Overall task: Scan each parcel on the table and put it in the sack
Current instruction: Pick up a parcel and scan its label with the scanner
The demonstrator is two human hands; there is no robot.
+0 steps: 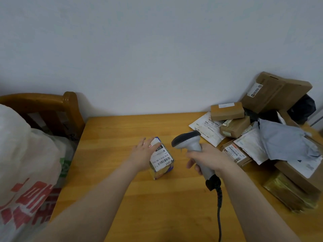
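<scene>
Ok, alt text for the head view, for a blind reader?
The right hand grips a scanner beside a small labelled parcel, which the left hand touches, on a wooden table. More parcels pile at right; a white sack sits left.

Small parcel (161,158): white shipping label (161,159) on its upper face, printed upside down to the camera.
- Black band at the label's far end carries "010" in white.
- Next line, large black code: "010-010-L30", then digits that look like 55. The last character is unclear.
- Barcode beneath the code; its small digits are not legible.

Sack (26,154), left of the small parcel: large red characters (33,198), creased and cut by the frame edge, not readable.

Right of the small parcel: barcoded labels on a brown box (234,153), a white mailer (209,128) and a large leaning box (272,91). Print too small to read.
</scene>
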